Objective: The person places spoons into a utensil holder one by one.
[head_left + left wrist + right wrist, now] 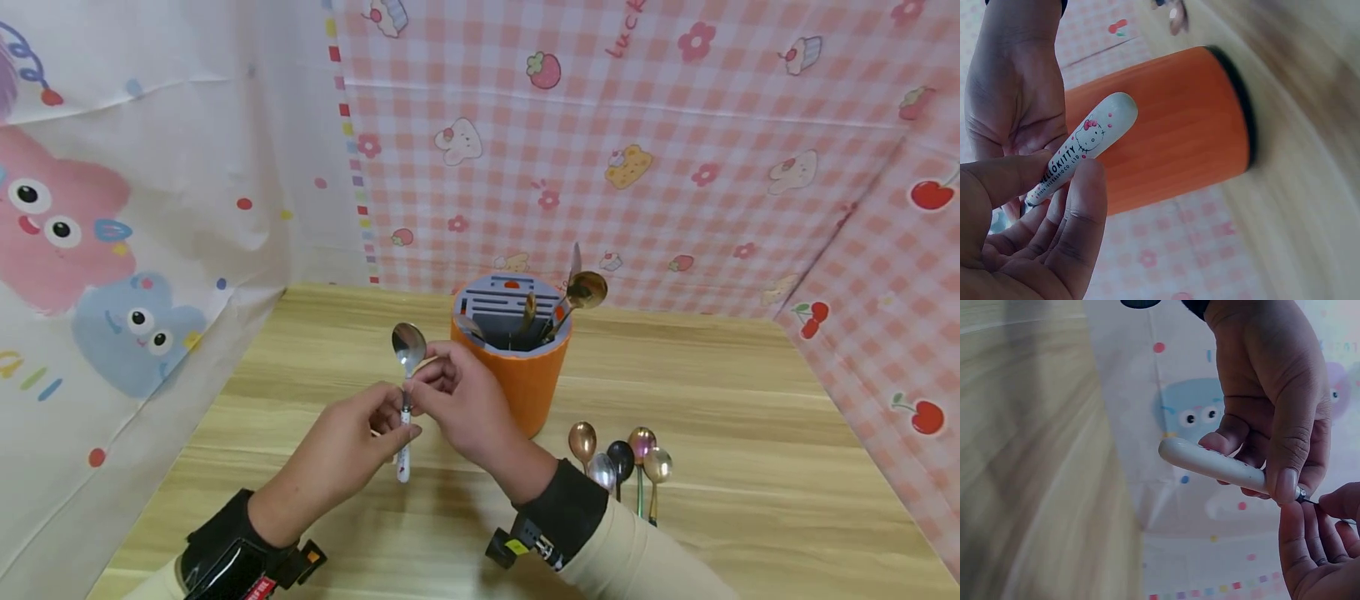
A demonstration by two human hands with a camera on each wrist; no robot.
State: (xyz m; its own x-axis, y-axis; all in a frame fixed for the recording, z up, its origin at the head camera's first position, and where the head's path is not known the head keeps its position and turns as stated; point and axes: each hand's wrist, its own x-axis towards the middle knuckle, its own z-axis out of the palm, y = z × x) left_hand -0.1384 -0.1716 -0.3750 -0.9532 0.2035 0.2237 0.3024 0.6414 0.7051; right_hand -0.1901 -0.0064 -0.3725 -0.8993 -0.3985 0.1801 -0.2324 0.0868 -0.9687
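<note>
A teaspoon (pixel 408 340) with a metal bowl and a white handle is held up over the table, bowl uppermost. Its handle (pixel 1116 119) carries a printed cat face and lettering in the left wrist view. My left hand (pixel 352 442) pinches that handle between thumb and fingers. Higher up, at the metal neck, my right hand (pixel 472 408) grips the spoon with thumb and fingertips. From the right wrist view, the rounded handle end (pixel 1175 452) sticks out free past the left fingers. Both hands are close together, left of the orange utensil holder (pixel 536 383).
The holder has a grey slotted top; a gold spoon (pixel 587 289) and other cutlery stand in it. Right of my right wrist, several spoons lie on the wooden table (pixel 750 417), among them a copper one (pixel 582 438) and a black one (pixel 621 457). Patterned cloths hang behind and at both sides.
</note>
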